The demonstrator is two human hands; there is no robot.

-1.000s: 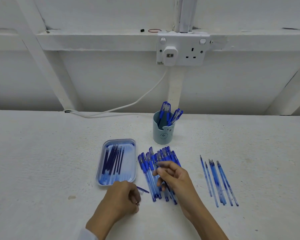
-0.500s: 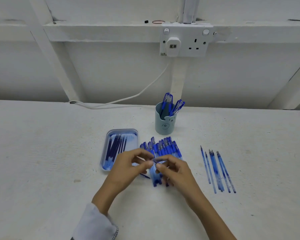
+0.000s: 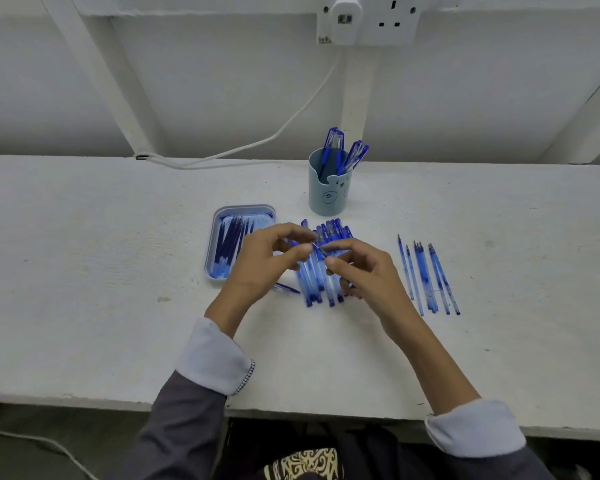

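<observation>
both hands meet above the white table (image 3: 84,271), over the row of blue plastic pens (image 3: 309,289). left hand (image 3: 264,268) grip: pinching one end of a thin blue pen part (image 3: 316,248). right hand (image 3: 364,271) grip: pinching the other end. judged step: joining pen parts. next move calls for straight alignment and a steady push, then likely transfer to the far pale blue cup (image 3: 326,195).

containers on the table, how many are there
2. A blue tray holding dark refills lies left of the pen pile. A pale blue cup with capped pens stands behind that pile. None seems hidden.
</observation>
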